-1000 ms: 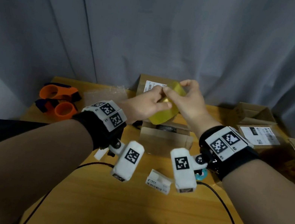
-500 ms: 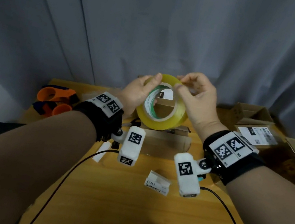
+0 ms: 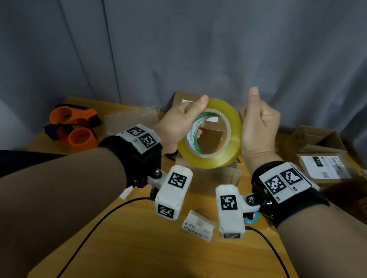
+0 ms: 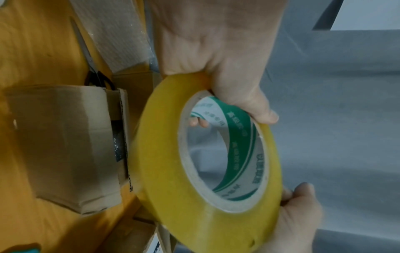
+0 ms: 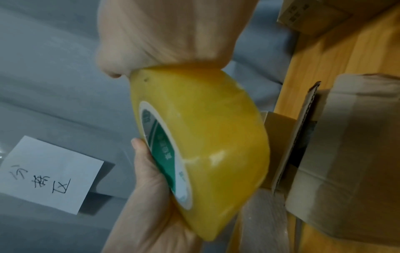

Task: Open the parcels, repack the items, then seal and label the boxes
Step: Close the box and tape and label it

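The roll of tape is held in the air above the desk, upright, its open core facing the head camera. The left hand grips the roll on its left side: the thumb lies over the outer rim and the fingers curl through the core. The right hand is curled against the right edge of the roll with the thumb raised; whether it pinches a free tape end cannot be told, since no loose strip shows in any view.

Directly below the roll stands a cardboard box with its flaps not fully closed; the left wrist view shows a gap at the flap edge with dark contents inside. Old tape covers part of its surface.

Task status, as judged:
- Opening: apparently done for this box. Further boxes stand at the right of the desk, one open, one bearing a printed shipping label.
- Repacking: contents appear to be inside the centre box.
- Sealing: in hand; no fresh strip is applied yet.
- Labelling: outstanding. A small barcode label lies on the desk near the wrists.

Two orange tape dispensers rest unused at the left.
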{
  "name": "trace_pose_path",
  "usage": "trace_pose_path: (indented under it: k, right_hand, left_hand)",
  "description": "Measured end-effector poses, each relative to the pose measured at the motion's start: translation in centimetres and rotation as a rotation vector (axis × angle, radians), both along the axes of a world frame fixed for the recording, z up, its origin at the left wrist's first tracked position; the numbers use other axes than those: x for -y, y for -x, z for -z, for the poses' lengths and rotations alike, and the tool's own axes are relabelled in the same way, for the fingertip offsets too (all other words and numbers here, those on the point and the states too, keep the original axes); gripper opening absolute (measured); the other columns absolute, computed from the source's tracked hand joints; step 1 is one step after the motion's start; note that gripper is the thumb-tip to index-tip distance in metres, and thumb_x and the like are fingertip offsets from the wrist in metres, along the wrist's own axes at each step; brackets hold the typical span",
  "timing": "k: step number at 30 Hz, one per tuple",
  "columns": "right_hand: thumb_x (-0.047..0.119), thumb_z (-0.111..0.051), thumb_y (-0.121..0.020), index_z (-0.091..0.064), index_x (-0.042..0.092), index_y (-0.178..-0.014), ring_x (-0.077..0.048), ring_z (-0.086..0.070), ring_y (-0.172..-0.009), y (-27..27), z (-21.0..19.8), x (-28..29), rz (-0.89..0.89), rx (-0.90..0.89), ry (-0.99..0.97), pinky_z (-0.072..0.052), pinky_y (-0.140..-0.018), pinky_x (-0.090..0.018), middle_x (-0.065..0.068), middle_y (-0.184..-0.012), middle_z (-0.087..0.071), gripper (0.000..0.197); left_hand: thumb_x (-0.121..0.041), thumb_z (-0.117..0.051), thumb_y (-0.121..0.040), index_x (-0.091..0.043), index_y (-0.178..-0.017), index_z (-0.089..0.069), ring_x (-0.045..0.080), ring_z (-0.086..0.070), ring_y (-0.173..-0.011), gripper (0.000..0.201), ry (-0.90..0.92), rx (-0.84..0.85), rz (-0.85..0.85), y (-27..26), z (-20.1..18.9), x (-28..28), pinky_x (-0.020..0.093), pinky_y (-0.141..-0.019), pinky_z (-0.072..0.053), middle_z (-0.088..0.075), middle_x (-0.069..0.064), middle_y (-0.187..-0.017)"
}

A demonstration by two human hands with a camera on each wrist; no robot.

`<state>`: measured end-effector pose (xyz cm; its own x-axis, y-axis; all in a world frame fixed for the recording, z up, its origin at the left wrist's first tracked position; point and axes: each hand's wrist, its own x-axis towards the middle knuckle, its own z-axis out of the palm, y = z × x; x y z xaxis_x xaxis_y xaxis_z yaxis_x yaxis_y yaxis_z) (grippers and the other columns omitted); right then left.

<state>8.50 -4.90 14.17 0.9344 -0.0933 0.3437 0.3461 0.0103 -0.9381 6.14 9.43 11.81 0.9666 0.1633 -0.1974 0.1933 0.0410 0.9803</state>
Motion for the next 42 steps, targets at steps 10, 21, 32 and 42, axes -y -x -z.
trace_pose_path:
  k: [10, 21, 32, 42]
  right_hand:
    - [0.027, -0.048, -0.095, -0.056, 0.015, -0.054, -0.008, -0.052, -0.055, -0.7, 0.1, -0.3, 0.018, 0.058, 0.032, -0.043, -0.062, -0.023, 0.005, -0.053, -0.056, 0.043]
    - [0.041, -0.042, -0.100, -0.054, 0.019, -0.074, -0.005, -0.052, -0.065, -1.1, 0.6, -0.1, -0.033, -0.270, 0.046, -0.044, -0.069, -0.022, 0.007, -0.069, -0.055, 0.036]
    - [0.013, -0.041, -0.094, -0.055, 0.005, -0.084, -0.014, -0.062, -0.049, 0.2, -0.8, 0.5, -0.422, -0.603, -0.078, -0.050, -0.053, -0.020, -0.007, -0.057, -0.065, 0.019]
    - [0.022, -0.056, -0.090, -0.056, 0.009, -0.084, -0.018, -0.049, -0.069, -0.3, -0.2, 0.7, -0.320, -0.357, 0.523, -0.037, -0.060, -0.027, -0.005, -0.072, -0.050, 0.015]
  left_hand:
    - [-0.067, -0.059, -0.076, -0.005, -0.123, -0.055, 0.023, -0.064, -0.069, 0.079, 0.079, 0.006, -0.004, -0.5, 0.9, -0.6, 0.041, -0.073, -0.056, -0.069, 0.009, -0.077]
    - [-0.075, -0.053, -0.076, -0.015, -0.112, -0.059, 0.020, -0.066, -0.079, 0.071, -0.105, 0.078, 0.078, -0.4, -0.1, -1.5, 0.042, -0.082, -0.052, -0.070, 0.002, -0.083]
    - [-0.062, -0.043, -0.088, -0.032, -0.114, -0.063, 0.010, -0.057, -0.115, 0.046, -0.276, 0.130, 0.062, -1.7, -1.0, -1.9, 0.039, -0.106, -0.041, -0.064, -0.006, -0.119]
    - [-0.024, -0.071, -0.084, -0.018, -0.076, -0.059, -0.001, -0.046, -0.055, 0.016, -0.472, 0.154, 0.159, -2.4, -2.5, -1.8, 0.014, -0.060, -0.039, -0.052, -0.007, -0.064]
